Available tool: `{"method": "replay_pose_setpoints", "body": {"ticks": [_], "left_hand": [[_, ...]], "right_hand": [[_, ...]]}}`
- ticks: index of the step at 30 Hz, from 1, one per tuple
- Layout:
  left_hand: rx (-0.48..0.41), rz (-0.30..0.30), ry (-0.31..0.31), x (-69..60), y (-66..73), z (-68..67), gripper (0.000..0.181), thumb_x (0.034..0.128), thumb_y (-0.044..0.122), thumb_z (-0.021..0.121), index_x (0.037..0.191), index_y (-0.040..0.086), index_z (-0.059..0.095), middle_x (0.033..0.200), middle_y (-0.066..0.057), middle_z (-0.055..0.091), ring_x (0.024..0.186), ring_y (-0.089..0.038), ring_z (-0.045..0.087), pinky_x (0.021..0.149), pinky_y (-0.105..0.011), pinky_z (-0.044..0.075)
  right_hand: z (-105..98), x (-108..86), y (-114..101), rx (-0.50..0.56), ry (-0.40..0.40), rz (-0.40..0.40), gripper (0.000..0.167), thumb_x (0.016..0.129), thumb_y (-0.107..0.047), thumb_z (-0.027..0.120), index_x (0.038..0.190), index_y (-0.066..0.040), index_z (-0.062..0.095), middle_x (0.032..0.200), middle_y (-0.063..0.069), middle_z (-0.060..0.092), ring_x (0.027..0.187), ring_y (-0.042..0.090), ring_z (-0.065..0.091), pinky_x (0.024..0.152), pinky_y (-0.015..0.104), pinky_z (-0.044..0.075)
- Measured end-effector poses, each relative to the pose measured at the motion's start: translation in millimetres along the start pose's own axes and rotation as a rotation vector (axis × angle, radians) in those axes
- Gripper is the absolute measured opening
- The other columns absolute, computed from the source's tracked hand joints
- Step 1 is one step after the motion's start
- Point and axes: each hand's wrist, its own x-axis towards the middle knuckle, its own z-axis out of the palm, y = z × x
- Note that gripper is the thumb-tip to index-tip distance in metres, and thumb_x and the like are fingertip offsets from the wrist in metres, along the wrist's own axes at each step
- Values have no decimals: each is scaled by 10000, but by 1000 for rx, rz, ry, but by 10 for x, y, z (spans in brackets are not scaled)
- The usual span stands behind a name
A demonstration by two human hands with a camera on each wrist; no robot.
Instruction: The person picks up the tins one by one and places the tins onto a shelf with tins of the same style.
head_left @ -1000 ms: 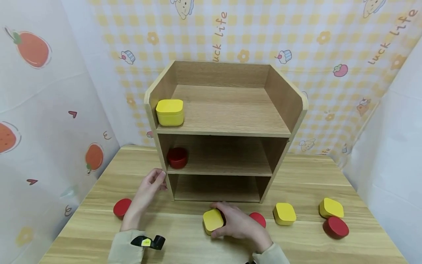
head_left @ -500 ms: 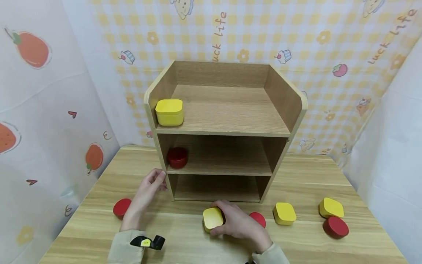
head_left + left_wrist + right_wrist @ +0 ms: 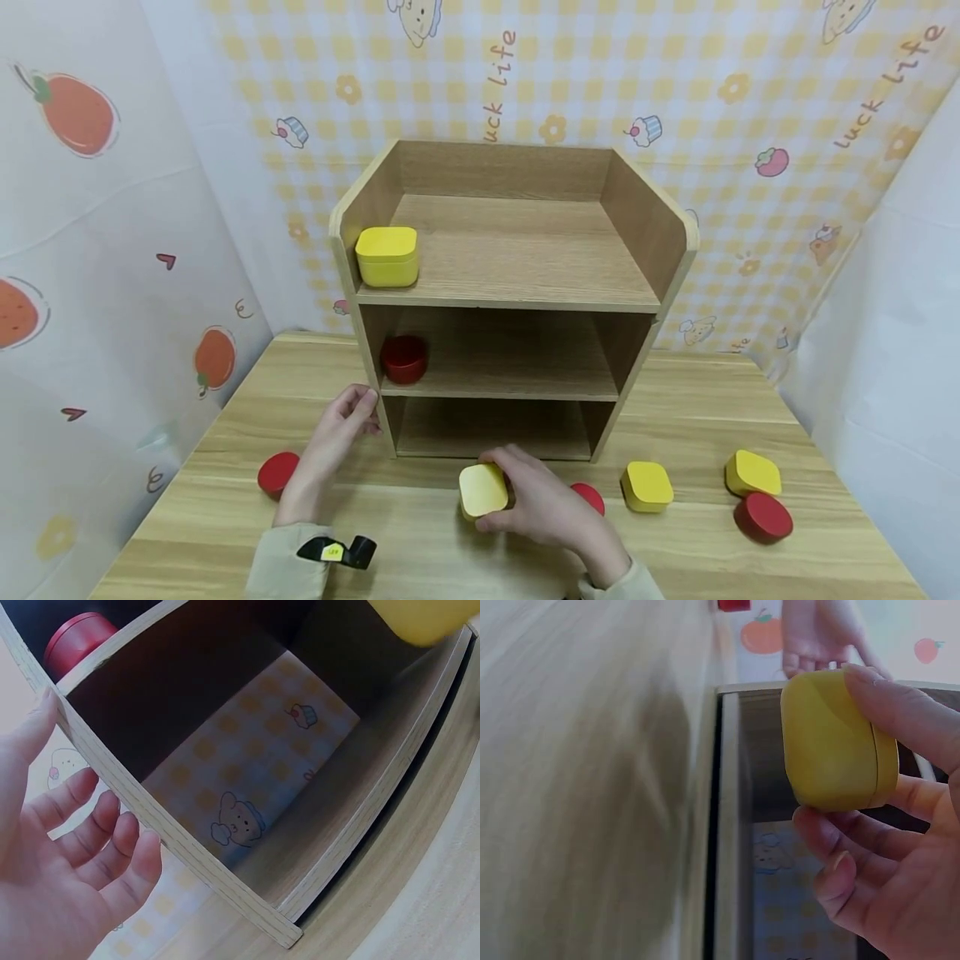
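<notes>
My right hand (image 3: 543, 508) grips a yellow rounded-square lidded box (image 3: 482, 490) by its sides, in front of the wooden shelf (image 3: 510, 297). In the right wrist view the yellow box (image 3: 832, 742) is off the table, thumb on one side and fingers on the other; the seam of its lid shows. My left hand (image 3: 341, 429) is at the shelf's left side panel. In the left wrist view that hand (image 3: 75, 847) has its thumb tip at the panel's front edge and its fingers loosely bent beside the outer face.
A yellow box (image 3: 387, 257) stands on the top shelf's left end, a red round box (image 3: 404, 359) on the middle one. On the table lie red boxes (image 3: 277, 473) (image 3: 588, 497) (image 3: 763, 517) and yellow boxes (image 3: 647, 486) (image 3: 753, 472). Printed cloth hangs around the table.
The yellow box in my right hand has risen slightly, and its top looks paler and more tilted. My left hand stays at the side panel.
</notes>
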Motion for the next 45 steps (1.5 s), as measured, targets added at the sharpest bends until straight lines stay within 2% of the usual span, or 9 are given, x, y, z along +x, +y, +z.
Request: {"method": "replay_pose_setpoints", "body": {"ticks": [1, 4, 12, 20, 25, 31, 40, 45], "left_hand": [[0, 0, -1, 0, -1, -1, 308, 1046, 239, 468, 1085, -65, 502, 891, -111, 514, 806, -163, 564, 741, -312, 536], [-3, 2, -6, -3, 2, -4, 320, 1047, 244, 467, 1090, -71, 501, 891, -113, 512, 808, -162, 562, 738, -308, 536], [-7, 9, -7, -4, 5, -7, 320, 1041, 250, 482, 1091, -66, 502, 890, -137, 512, 806, -166, 561, 743, -321, 536], [-12, -13, 13, -22, -31, 2, 327, 1042, 262, 478, 1104, -59, 492, 895, -103, 519, 808, -159, 560, 740, -298, 529], [-18, -20, 14, -12, -35, 13, 326, 1040, 260, 483, 1103, -59, 498, 881, -115, 507, 800, -168, 560, 739, -313, 531], [-4, 6, -24, -5, -11, -3, 295, 1033, 273, 500, 1105, -13, 500, 899, -156, 498, 823, -201, 563, 767, -322, 524], [1, 55, -67, -35, -27, -35, 290, 1021, 229, 530, 1130, -35, 481, 914, -136, 488, 837, -196, 547, 786, -326, 520], [-46, 93, -72, -29, -22, -20, 225, 1026, 187, 508, 1089, -27, 479, 896, -146, 475, 817, -197, 540, 762, -317, 519]], "right_hand": [[-12, -9, -19, 10, 8, -14, 632, 750, -362, 845, 1269, -161, 547, 1088, -101, 536, 918, 111, 525, 773, 294, 481], [-58, -33, -80, 27, 30, -35, 630, 755, -350, 845, 1275, -160, 544, 1092, -110, 533, 893, 74, 519, 763, 263, 484], [-180, -94, -234, 45, 86, -33, 622, 758, -365, 840, 1283, -224, 536, 1083, -151, 526, 927, 62, 531, 808, 277, 491], [-274, -187, -360, 11, 145, -93, 659, 781, -512, 768, 1311, -200, 530, 1160, -169, 529, 971, 45, 536, 839, 301, 499], [-364, -262, -440, 14, 183, -109, 651, 780, -480, 787, 1313, -205, 534, 1191, -195, 520, 985, 39, 534, 834, 284, 496], [-534, -316, -494, 26, 244, -182, 621, 803, -460, 770, 1322, -238, 510, 1195, -179, 526, 1004, 49, 544, 831, 288, 504], [-817, -238, -537, -30, 279, -263, 629, 783, -356, 825, 1304, -159, 533, 1143, -148, 547, 959, 53, 542, 805, 283, 498], [-982, -158, -602, -78, 299, -318, 645, 754, -270, 859, 1289, -105, 540, 1158, -104, 563, 968, 71, 541, 795, 285, 507]]}}
